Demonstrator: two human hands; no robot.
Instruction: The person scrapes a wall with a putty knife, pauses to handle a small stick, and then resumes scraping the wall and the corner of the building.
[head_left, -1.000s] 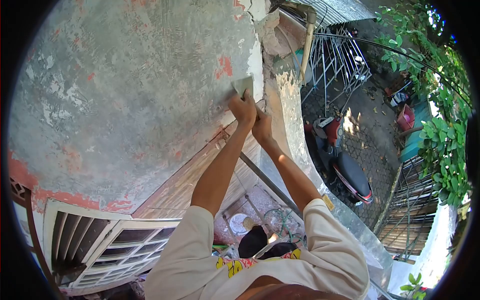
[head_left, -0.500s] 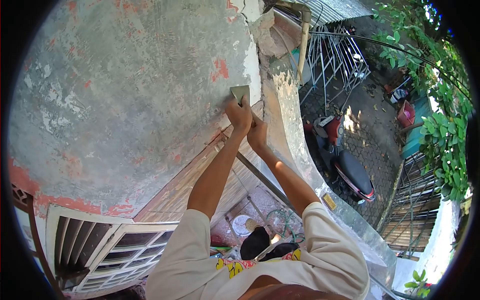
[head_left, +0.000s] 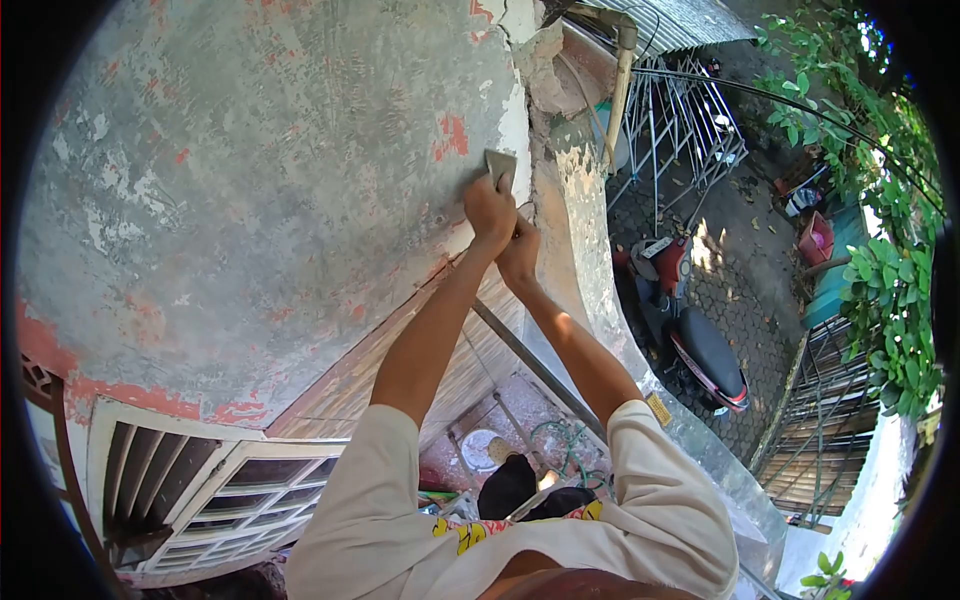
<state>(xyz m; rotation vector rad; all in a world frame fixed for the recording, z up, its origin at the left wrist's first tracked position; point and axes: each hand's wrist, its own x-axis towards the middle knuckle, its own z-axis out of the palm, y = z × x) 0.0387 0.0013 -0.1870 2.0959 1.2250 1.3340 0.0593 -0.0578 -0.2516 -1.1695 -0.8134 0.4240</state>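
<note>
A scraper (head_left: 503,165) with a flat metal blade lies against the grey wall (head_left: 300,180), close to its right-hand edge. My left hand (head_left: 490,212) is wrapped round the scraper just below the blade. Below it, my right hand (head_left: 518,258) closes on the lower end of the handle, touching my left hand; the handle is mostly hidden by my fingers. Patches of red and white paint show on the wall, and a white strip (head_left: 513,125) runs along the edge just above the blade.
A louvred window (head_left: 250,510) is at lower left. Beneath my arms a long bar (head_left: 535,365) slants over a floor with a white bucket (head_left: 484,450) and green hose (head_left: 560,440). Down at right stand a motorbike (head_left: 700,345) and metal frames (head_left: 670,140); cables cross above.
Both hands and the scraper have moved up and slightly right along the wall's edge. The blade has tilted a little. My grip looks the same.
</note>
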